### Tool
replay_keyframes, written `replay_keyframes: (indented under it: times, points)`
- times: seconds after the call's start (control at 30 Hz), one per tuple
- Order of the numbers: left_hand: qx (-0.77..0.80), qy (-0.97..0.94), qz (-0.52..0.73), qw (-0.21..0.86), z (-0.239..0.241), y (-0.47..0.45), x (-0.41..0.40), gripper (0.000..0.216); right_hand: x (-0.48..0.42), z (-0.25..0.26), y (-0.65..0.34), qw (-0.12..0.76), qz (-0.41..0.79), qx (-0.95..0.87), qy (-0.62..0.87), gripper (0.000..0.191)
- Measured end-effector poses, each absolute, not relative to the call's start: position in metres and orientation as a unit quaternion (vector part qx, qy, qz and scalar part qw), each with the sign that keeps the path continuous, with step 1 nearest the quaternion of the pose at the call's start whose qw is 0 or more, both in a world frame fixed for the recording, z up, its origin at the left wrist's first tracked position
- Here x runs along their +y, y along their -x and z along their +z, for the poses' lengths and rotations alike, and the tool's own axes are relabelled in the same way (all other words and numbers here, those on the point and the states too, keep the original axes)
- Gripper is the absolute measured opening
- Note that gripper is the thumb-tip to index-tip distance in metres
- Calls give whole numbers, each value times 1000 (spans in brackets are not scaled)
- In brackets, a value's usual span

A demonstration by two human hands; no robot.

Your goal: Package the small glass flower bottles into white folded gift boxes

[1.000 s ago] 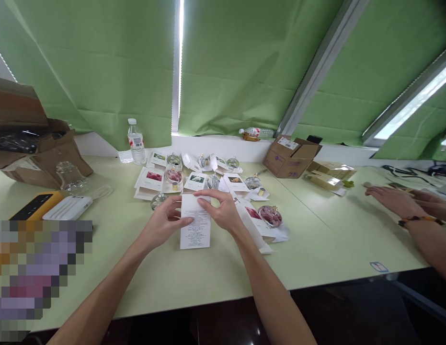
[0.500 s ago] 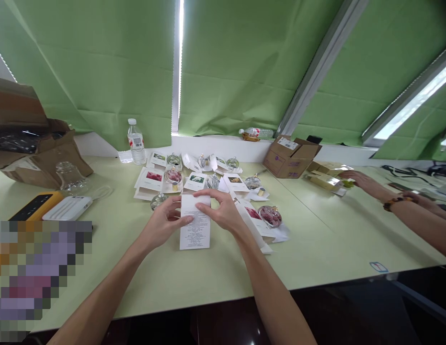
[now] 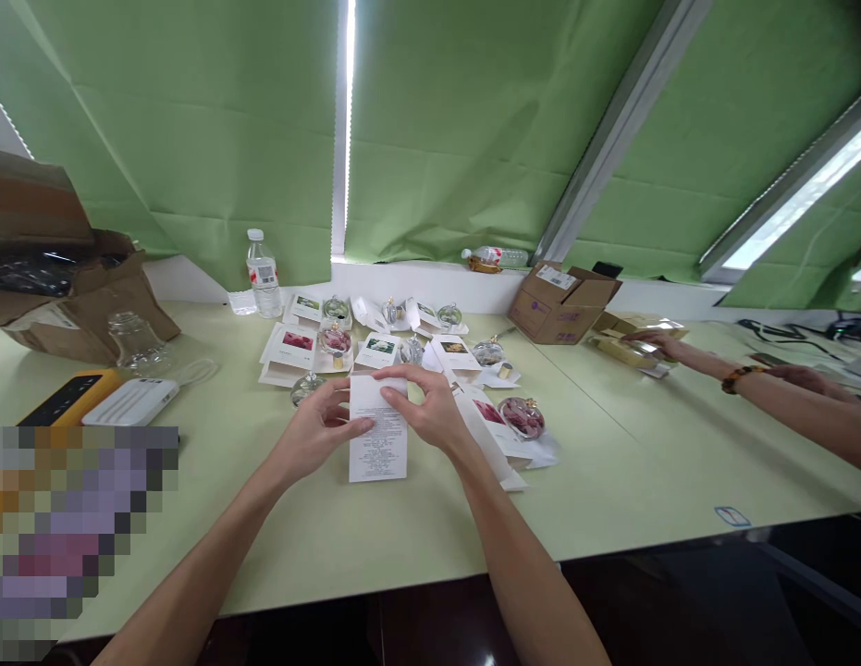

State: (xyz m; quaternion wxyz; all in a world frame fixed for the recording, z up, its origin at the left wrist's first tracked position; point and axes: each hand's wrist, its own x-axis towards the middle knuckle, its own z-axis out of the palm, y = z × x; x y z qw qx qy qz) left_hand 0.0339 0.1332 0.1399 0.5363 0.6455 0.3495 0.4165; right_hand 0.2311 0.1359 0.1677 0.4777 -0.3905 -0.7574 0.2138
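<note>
"Nearest?"
"Holding a white box [image 3: 378,453] over the table [image 3: 375,546], near middle, printed face toward the near side."
"Fingers?"
"Clamped on the box: left hand [image 3: 323,421] at the left edge, right hand [image 3: 430,402] at the upper right, both thumbs across the front."
"Just beyond?"
"To the right, a round jar [image 3: 522,418] with dark red contents, beside a picture box [image 3: 496,427]. Well to the left, a white power bank [image 3: 130,403]. Farther on, more round jars and picture boxes in rows."
"Far right?"
"A co-worker's hand [image 3: 645,341] at a gold-coloured package [image 3: 614,350], then a cardboard box [image 3: 559,305]."
"Far left?"
"An upright water bottle [image 3: 264,277] before green curtain [image 3: 215,139]."
</note>
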Motion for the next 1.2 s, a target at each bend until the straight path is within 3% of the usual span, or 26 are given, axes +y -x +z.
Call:
replay_keyframes:
  times: [0.5, 0.97, 1.2]
  points:
    - [357, -645, 410, 537, 143, -36, 130, 58, 135, 169, -232, 508, 190, -744, 391, 24]
    - [354, -653, 408, 530, 139, -34, 133, 51, 135, 171, -233, 479, 216, -752, 397, 21]
    - [368, -641, 409, 535, 140, -33, 132, 63, 135, 170, -233, 513, 189, -739, 394, 24]
